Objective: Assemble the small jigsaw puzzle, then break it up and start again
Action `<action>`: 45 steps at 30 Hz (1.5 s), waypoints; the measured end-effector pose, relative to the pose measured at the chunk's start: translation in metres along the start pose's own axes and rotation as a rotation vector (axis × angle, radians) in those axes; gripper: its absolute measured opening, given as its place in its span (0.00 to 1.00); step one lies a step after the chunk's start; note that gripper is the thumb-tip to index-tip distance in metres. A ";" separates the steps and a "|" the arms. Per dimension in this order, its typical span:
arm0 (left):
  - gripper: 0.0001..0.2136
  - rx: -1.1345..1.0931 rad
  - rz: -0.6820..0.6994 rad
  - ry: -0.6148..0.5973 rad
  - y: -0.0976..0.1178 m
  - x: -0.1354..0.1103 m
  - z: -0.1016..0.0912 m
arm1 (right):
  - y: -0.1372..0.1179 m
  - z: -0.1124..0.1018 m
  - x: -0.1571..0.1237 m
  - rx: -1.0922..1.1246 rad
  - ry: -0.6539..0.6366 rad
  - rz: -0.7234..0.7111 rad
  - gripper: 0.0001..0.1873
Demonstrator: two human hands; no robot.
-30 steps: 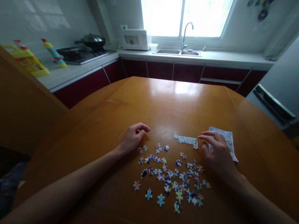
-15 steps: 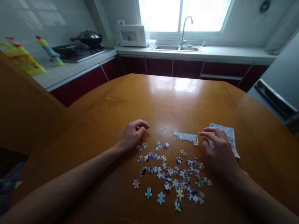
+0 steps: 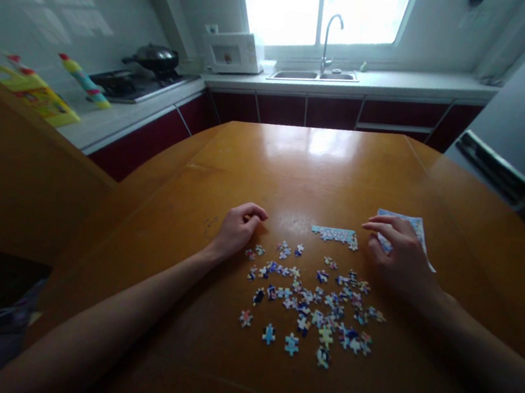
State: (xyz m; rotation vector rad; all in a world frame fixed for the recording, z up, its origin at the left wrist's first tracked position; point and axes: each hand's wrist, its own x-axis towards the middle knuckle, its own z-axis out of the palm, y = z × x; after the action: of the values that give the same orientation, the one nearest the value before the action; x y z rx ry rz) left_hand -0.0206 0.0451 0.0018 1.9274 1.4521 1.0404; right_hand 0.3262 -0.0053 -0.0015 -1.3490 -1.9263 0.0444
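Several loose jigsaw pieces (image 3: 311, 304) lie scattered on a round wooden table (image 3: 323, 172) between my forearms. A short joined strip of pieces (image 3: 334, 234) lies just beyond them. My left hand (image 3: 238, 230) rests on the table at the left edge of the scatter, its fingers curled loosely inward with nothing visible in them. My right hand (image 3: 398, 258) lies to the right of the strip, fingers stretched toward it and partly covering a printed picture sheet (image 3: 414, 226).
A kitchen counter runs behind the table with a sink and tap (image 3: 323, 73), a microwave (image 3: 232, 52), a hob with a wok (image 3: 152, 59) and yellow bottles (image 3: 40, 96). A fridge (image 3: 524, 126) stands at right. A wooden chair back (image 3: 11, 178) rises at left.
The view has tilted slightly, shifting everything in the frame. Both hands stay in the same places relative to the pieces and the strip.
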 end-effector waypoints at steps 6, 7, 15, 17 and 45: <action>0.09 0.008 -0.001 0.008 0.003 0.000 0.001 | 0.001 0.000 -0.001 0.006 0.003 -0.015 0.11; 0.09 0.012 -0.001 0.008 0.004 0.000 0.001 | 0.001 0.000 -0.002 0.006 0.003 -0.017 0.11; 0.09 -0.002 0.008 -0.005 0.006 -0.004 -0.001 | 0.000 0.002 -0.002 -0.008 -0.012 -0.030 0.11; 0.09 -0.005 0.014 -0.010 0.007 -0.005 -0.001 | -0.004 0.001 -0.002 -0.008 -0.006 -0.035 0.11; 0.09 0.074 0.110 -0.133 0.009 -0.025 -0.011 | -0.044 -0.009 -0.014 0.185 0.064 0.159 0.11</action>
State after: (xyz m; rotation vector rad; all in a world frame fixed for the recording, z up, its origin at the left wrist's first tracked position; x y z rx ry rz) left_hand -0.0280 0.0183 0.0088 2.1071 1.3413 0.8975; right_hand 0.2992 -0.0397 0.0157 -1.3588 -1.7134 0.2490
